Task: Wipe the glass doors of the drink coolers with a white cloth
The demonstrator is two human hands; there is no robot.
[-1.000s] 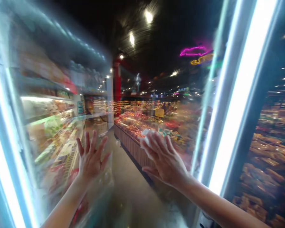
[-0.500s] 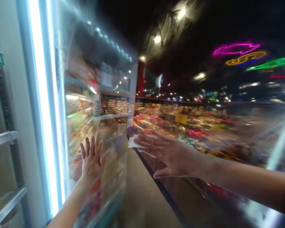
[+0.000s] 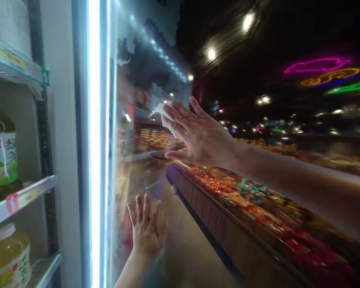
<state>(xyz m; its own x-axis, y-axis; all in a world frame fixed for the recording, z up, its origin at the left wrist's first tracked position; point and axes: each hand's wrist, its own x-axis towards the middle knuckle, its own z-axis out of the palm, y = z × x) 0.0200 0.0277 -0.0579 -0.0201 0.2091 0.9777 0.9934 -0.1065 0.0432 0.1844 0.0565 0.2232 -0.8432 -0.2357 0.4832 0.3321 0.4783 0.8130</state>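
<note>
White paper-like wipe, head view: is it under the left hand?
No, the white paper-like wipe shows at the fingertips of the right hand, while the left hand is spread with no wipe visible.

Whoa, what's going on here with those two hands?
Someone's right hand is spread out, with a crumpled white cloth or tissue under its fingers. Their left hand is open, lower down, with nothing seen in it. Both are by what looks like a clear pane; whether they touch it is hard to tell. Bottles stand on shelves to the left.
</note>
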